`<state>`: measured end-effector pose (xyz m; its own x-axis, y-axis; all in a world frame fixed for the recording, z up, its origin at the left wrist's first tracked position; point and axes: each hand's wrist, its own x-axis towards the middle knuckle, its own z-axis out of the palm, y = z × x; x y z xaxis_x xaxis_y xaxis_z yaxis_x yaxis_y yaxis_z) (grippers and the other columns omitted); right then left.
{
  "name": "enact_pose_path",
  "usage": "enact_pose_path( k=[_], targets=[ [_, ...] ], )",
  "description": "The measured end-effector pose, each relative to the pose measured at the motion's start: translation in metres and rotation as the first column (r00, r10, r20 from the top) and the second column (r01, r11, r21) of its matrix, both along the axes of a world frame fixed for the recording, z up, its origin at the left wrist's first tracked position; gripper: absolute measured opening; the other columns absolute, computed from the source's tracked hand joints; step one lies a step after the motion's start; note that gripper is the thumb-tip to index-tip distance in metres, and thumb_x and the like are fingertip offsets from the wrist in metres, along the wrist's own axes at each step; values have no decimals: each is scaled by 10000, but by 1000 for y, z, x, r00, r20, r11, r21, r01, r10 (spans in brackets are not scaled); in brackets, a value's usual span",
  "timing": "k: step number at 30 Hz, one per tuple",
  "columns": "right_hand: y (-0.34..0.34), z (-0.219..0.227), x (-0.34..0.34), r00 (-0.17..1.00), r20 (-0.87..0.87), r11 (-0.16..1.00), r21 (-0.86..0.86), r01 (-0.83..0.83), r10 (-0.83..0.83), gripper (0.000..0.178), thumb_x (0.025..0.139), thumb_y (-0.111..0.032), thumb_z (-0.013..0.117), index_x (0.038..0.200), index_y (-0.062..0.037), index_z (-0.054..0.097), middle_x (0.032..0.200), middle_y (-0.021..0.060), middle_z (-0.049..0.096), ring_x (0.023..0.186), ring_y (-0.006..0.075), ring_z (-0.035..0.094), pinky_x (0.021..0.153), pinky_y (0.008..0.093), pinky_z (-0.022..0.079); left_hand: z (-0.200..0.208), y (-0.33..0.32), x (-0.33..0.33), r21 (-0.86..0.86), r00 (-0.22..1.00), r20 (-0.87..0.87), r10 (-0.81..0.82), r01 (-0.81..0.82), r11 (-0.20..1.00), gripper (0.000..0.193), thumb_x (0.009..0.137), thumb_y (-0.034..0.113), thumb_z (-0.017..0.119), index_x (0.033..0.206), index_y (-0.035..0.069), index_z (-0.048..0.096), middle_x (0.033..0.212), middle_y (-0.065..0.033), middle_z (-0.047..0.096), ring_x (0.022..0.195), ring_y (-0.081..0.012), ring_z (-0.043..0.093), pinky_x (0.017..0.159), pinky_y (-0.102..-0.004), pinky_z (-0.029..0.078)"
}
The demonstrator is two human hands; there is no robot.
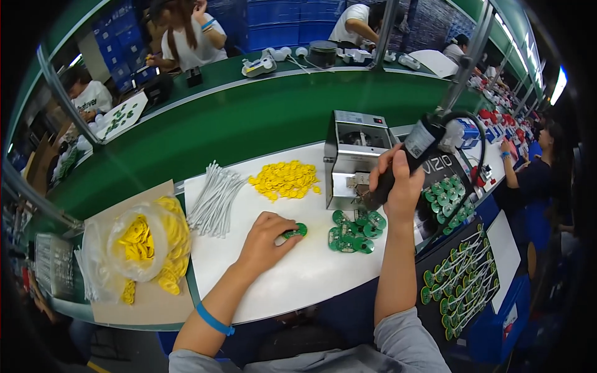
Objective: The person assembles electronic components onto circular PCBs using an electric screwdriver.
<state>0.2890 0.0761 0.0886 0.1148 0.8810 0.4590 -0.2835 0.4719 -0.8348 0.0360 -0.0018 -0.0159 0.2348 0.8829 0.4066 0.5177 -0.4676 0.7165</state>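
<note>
My left hand [268, 239] rests on the white work surface [280, 283], its thumb and fingers pinching a small round green circuit board [297, 231]. My right hand [401, 183] is wrapped round a black electric screwdriver [420, 144], raised and slanted, its cable looping off to the right. The tool's lower end points at the front of a silver metal box, apparently a screw feeder [348, 152]. Between my hands lies a cluster of green circuit boards [356, 233]. Beyond my left hand are a heap of yellow discs [286, 179] and a bundle of white wires [214, 202].
On cardboard at the left sits a plastic bag [158, 239] of yellow parts. To the right, a black panel [457, 171] carries more green boards, and a black tray [429, 311] holds boards with white wires. A green conveyor [205, 130] runs behind; several people work around.
</note>
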Motion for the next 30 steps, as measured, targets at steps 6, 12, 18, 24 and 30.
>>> enact_pose_path(
  k=[6, 12, 18, 24, 30],
  targets=[
    [13, 7, -5, 977, -22, 962, 168, 215, -214, 256, 953, -148, 693, 1081, 15, 543, 766, 49, 595, 568, 124, 597, 534, 261, 487, -5, 7, 12, 20, 1000, 6, -12, 12, 1000, 248, 751, 85, 833, 977, 40, 742, 976, -105, 722, 925, -276, 612, 829, -373, 520],
    [22, -2, -7, 951, 103, 948, 165, 271, -290, 287, 936, -152, 722, 1094, 30, 566, 698, 26, 608, 536, 95, 582, 517, 243, 466, -8, 8, 14, 11, 1000, 7, -12, 12, 1000, 252, 750, 89, 829, 979, 38, 739, 977, -108, 723, 930, -279, 614, 828, -375, 520],
    [13, 12, -20, 978, 161, 991, 44, 128, -134, 318, 946, -155, 711, 1155, 43, 576, 676, 23, 603, 515, 88, 565, 493, 236, 442, -7, 5, 4, 18, 1000, 18, 1, -1, 1000, 250, 753, 95, 827, 978, 35, 738, 958, -106, 716, 931, -280, 613, 830, -377, 521],
    [-29, -3, -65, 991, 124, 996, -60, 60, -52, 398, 1007, -193, 549, 1301, 56, 451, 680, 57, 527, 485, 151, 549, 467, 279, 454, -5, 4, -13, 15, 1000, -24, -3, 4, 1000, 228, 792, 141, 811, 986, 43, 741, 947, -85, 716, 937, -279, 614, 848, -371, 518],
    [-39, -43, -118, 998, 59, 999, 43, -1, -2, 432, 979, -202, 604, 1278, 54, 425, 726, 63, 540, 545, 161, 578, 539, 291, 492, -7, -1, -26, 14, 999, -28, -17, 17, 1000, 227, 795, 146, 802, 991, 52, 739, 939, -77, 711, 953, -279, 606, 853, -375, 511]
  ],
)
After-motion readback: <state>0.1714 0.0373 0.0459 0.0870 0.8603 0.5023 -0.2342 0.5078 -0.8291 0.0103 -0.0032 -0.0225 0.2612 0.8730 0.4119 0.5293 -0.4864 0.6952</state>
